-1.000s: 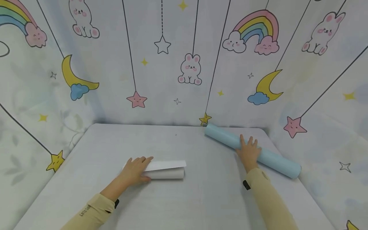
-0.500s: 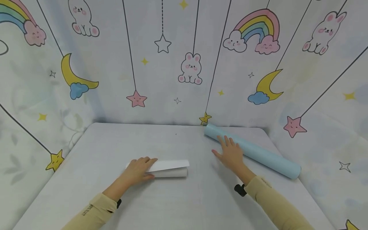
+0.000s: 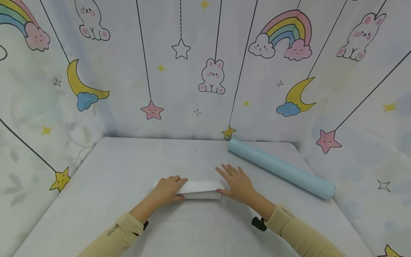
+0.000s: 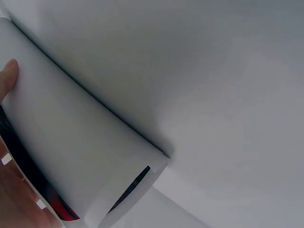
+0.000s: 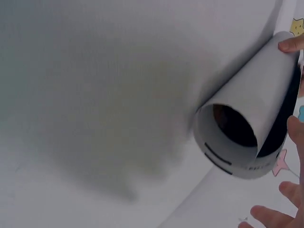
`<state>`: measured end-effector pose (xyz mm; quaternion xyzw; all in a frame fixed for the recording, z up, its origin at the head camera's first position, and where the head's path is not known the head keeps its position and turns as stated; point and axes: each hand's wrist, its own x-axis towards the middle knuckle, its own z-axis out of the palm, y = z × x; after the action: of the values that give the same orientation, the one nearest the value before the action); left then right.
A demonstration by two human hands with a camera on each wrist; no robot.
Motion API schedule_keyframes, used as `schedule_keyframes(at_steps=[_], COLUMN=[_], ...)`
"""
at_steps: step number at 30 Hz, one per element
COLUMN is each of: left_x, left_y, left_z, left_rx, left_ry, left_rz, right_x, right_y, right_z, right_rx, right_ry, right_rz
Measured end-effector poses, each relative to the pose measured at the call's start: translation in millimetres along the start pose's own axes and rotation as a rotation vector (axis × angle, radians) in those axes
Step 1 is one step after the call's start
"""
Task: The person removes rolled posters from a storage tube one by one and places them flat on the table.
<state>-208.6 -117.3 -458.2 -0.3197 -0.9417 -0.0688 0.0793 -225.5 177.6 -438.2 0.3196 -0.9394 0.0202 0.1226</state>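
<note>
A rolled paper sheet [image 3: 200,186], white outside with a dark inner side, lies crosswise on the white table. My left hand [image 3: 166,191] grips its left end, thumb on the near side and fingers over the loose flap. Dark and red print shows along the flap's edge on the roll [image 4: 85,128] in the left wrist view. My right hand [image 3: 239,186] is at the roll's right end with fingers spread and thumb right by the edge. Through its open end, the roll [image 5: 256,90] looks hollow in the right wrist view, with small dark marks on the inside.
A long light-blue roll [image 3: 279,167] lies slantwise at the table's back right. Behind the table [image 3: 199,232] hangs a white backdrop [image 3: 179,85] with printed bunnies, moons, stars and rainbows; similar cloth runs along both sides.
My right hand has left the blue roll and come leftward and nearer to the white roll's right end. My left hand has shifted the white roll slightly to the right.
</note>
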Motion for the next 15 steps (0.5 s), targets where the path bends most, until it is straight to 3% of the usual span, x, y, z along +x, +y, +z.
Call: schedule_keyframes(at_steps=[9,15], left_x=[14.3,18.1], left_y=[20.9,30.9], left_z=[3.8,6.1], left_rx=[0.036,0.064], left_ry=[-0.036,-0.044], left_rz=[-0.027,-0.034], right_x=[-1,-5], right_y=[-22,-27], right_z=[12,18], right_rx=[0.059,0.083], right_ry=[-0.091,-0.091], right_rz=[-0.068,-0.109])
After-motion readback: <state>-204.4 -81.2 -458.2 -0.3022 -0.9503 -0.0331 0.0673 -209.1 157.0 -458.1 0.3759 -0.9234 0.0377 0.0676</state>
